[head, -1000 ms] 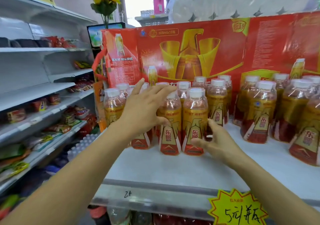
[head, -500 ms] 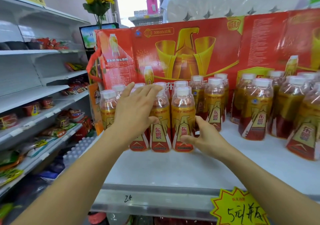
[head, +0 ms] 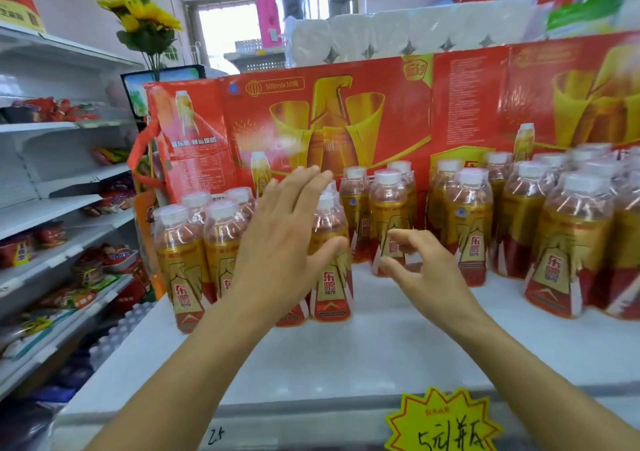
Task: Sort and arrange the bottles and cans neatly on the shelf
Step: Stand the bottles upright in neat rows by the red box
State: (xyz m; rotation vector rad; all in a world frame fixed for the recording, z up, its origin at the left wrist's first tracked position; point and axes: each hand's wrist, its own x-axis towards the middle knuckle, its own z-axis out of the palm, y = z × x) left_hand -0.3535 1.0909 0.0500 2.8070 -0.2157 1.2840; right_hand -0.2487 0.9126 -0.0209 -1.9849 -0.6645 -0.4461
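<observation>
Right at the shelf's front edge there's a yellow starburst price tag, handwritten, near the right end of the lip. Both bare forearms reach in over that edge. The left hand is up in front of the left cluster of bottles, fingers straight and spread, thumb out to the right across the shoulder of the front bottle — grip wide open, holding nothing; whether the palm actually touches the bottles behind it, I can't tell. The right hand hangs just right of that front bottle, fingers loosely curled, thumb apart from them, nothing between them — a slack, empty grip. Past its fingertips stands a middle pair of bottles, upright, white caps on, set further back on the shelf. Off toward the shelf's right end, a bigger group of bottles stands upright, the nearest ones well forward. Along the back edge runs a red and gold display carton, upright like a wall. Behind it, white paper rolls. Far left, a sunflower above side shelves of snacks.
</observation>
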